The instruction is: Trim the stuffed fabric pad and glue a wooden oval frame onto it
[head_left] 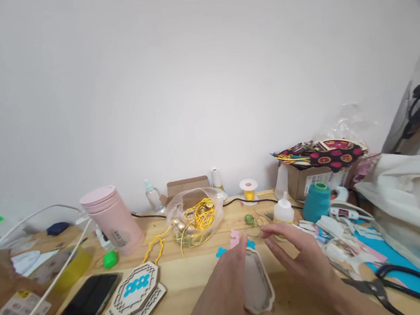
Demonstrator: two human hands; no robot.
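Note:
My left hand (225,288) holds a flat, pale wooden frame piece (257,285) with scalloped edges, tilted over the wooden table (191,281). My right hand (303,255) hovers just right of the frame with its fingers spread, holding nothing; its fingertips lie near small pink (234,237) and blue (221,251) paper flower cut-outs. A small white glue bottle (283,212) stands just beyond the right hand.
A finished octagonal wooden ornament (135,294) and a black phone (82,311) lie at the front left. A pink tumbler (113,220), a plastic bag of gold beads (193,220), a teal thread cone (316,202), a cardboard box (309,178) and black scissors (390,284) surround the work area.

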